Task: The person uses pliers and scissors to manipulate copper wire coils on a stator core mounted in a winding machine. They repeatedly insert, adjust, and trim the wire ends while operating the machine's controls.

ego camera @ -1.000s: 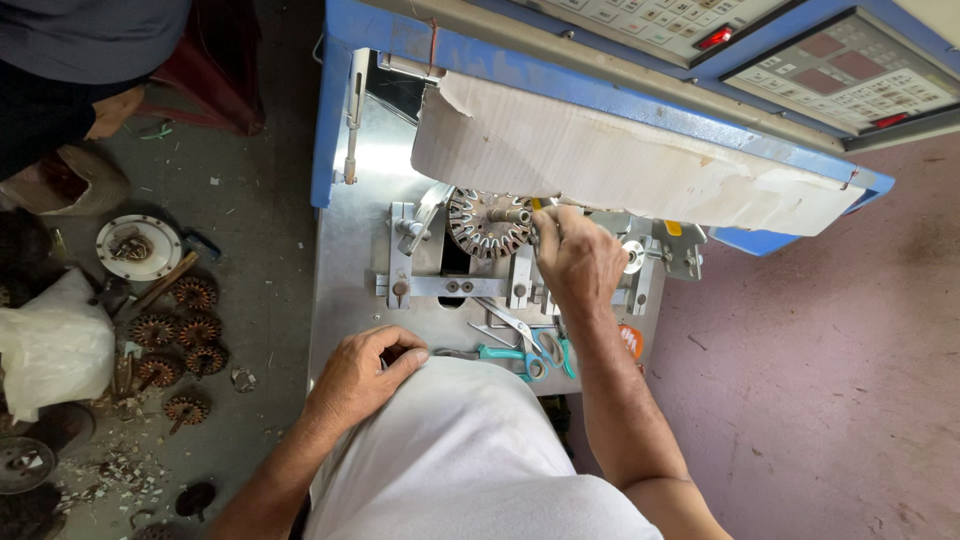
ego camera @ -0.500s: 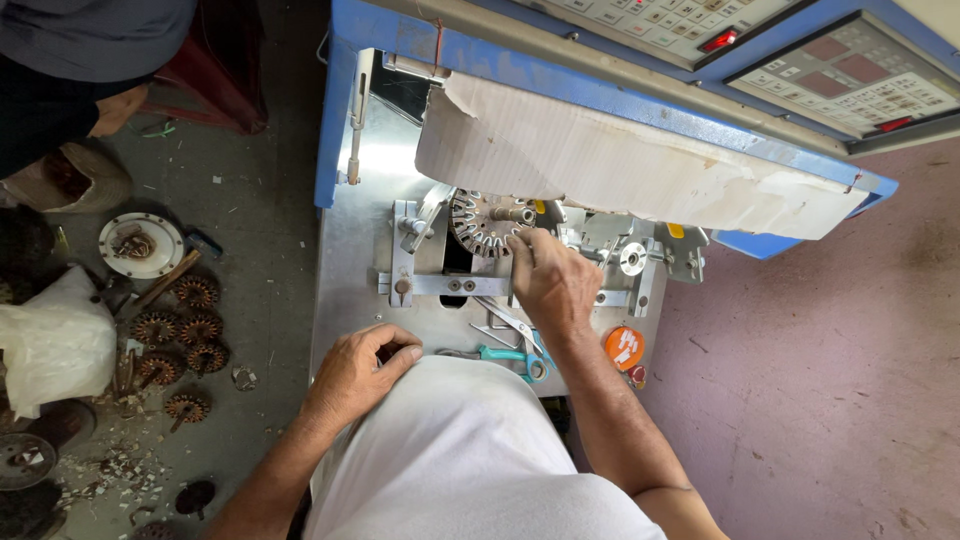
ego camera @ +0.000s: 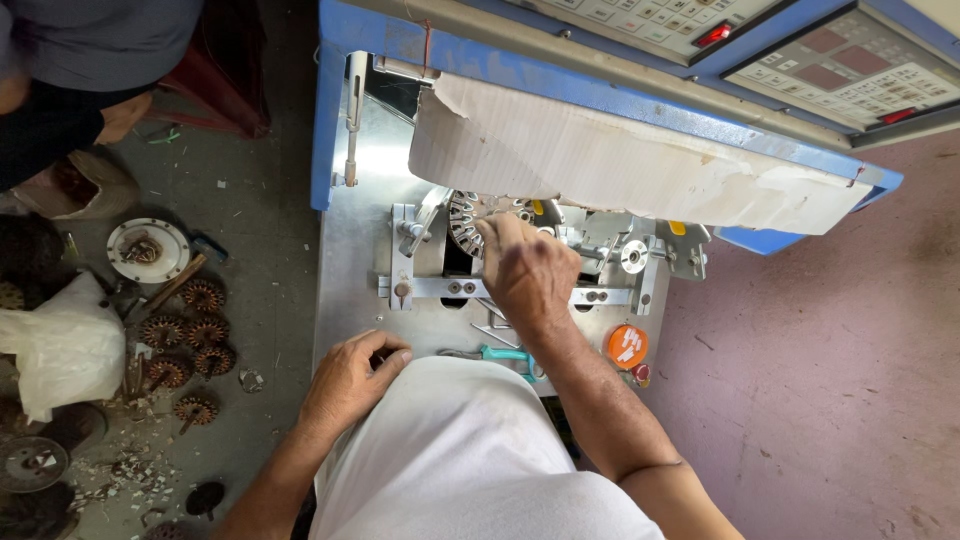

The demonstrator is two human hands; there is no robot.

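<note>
Machine [ego camera: 340, 120] with a blue frame and a steel desk [ego camera: 350, 290] fills the view, a torn cardboard sheet [ego camera: 620, 165] hanging over its back. Right hand [ego camera: 525, 270] reaches under it to a round slotted stator core [ego camera: 468, 222] clamped in the fixture; fingers curl onto the core's edge, though whether they pinch anything cannot be told. A steady, light touch would suit here. Left hand [ego camera: 350, 380] rests on the desk edge, fingers loosely curled. Teal-handled cutters [ego camera: 500, 354] lie beside the right forearm. Copper-wound cores [ego camera: 185, 335] litter the floor.
</note>
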